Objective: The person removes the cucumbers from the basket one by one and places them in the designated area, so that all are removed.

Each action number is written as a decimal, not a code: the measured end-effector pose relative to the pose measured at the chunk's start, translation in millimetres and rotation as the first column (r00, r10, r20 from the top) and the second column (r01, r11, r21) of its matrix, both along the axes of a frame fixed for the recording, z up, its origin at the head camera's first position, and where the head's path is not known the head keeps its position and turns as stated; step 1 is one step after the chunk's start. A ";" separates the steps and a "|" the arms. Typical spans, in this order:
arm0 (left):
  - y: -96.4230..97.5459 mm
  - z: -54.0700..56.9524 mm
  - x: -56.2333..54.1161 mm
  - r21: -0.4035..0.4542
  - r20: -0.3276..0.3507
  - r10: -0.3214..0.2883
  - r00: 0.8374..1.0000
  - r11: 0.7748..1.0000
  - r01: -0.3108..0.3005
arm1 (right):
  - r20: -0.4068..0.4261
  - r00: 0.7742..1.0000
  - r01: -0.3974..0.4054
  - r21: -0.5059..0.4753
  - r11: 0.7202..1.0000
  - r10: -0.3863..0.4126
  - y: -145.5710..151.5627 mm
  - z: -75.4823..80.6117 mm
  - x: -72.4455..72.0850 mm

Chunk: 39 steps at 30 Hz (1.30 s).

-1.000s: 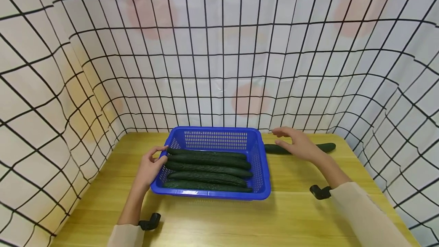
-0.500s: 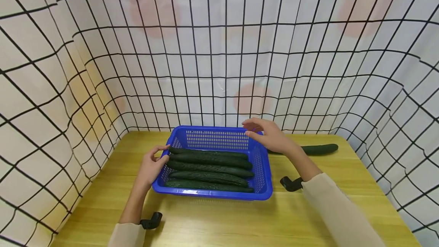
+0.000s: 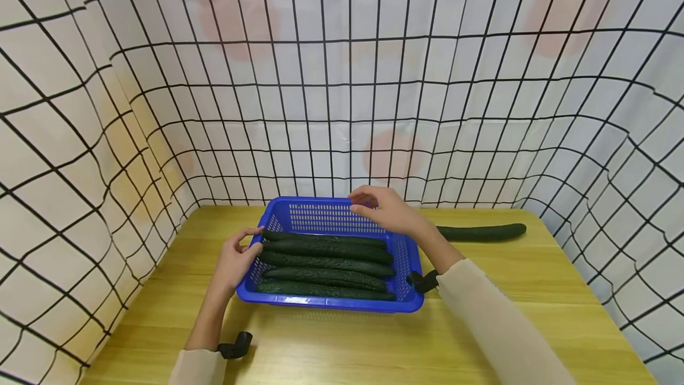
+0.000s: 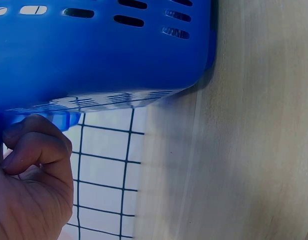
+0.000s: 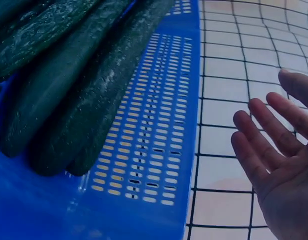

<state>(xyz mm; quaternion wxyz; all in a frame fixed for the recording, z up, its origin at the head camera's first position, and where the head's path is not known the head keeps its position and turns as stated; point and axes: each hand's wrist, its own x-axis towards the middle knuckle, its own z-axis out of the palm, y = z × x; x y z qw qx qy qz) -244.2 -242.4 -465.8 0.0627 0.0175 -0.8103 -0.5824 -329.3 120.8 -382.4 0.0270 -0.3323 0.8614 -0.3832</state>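
Observation:
A blue plastic basket (image 3: pixel 331 300) with slotted walls holds several dark green cucumbers (image 3: pixel 326 263) lying side by side. At its left rim, my left hand (image 3: pixel 237 259) pinches the edge between thumb and fingers; the left wrist view shows those fingers curled by the basket's blue wall (image 4: pixel 109 55). My right hand (image 3: pixel 386 210) hovers over the back right part of the basket and holds nothing. Its fingers (image 5: pixel 253 160) are spread loosely in the right wrist view, beside the back wall. Another cucumber (image 3: pixel 483 233) lies on the table to the right, its left end hidden behind the right forearm.
The wooden table (image 3: pixel 342 343) bears the basket and the loose cucumber. A white cloth with a black grid (image 3: pixel 342 106) rises behind and along both sides. A black wrist camera (image 3: pixel 422 281) on my right wrist overlaps the basket's right rim.
My right hand has moved left, from above the loose cucumber to over the basket, uncovering most of that cucumber. The left hand and the basket have stayed in place.

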 end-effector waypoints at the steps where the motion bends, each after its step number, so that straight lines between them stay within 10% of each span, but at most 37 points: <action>1: -0.5 0.4 0.2 0.002 -0.002 0.000 1.000 1.000 0.000 | 0.001 1.000 -0.003 0.005 1.000 0.003 -3.4 -1.3 -1.2; 14: -2.4 0.8 0.4 -0.002 0.042 0.005 0.999 1.000 -0.005 | 0.087 0.996 -0.037 0.071 0.997 0.030 -31.4 -25.0 -8.1; 27: 12.0 35.5 18.0 -0.021 0.051 -0.027 0.998 0.999 0.029 | 0.142 0.989 -0.083 0.275 0.958 0.045 -40.7 -49.4 -14.5; 39: 0.2 2.6 1.5 -0.015 0.032 0.010 0.999 1.000 -0.009 | 0.210 0.973 -0.171 0.403 0.899 0.091 -41.0 -59.0 -15.4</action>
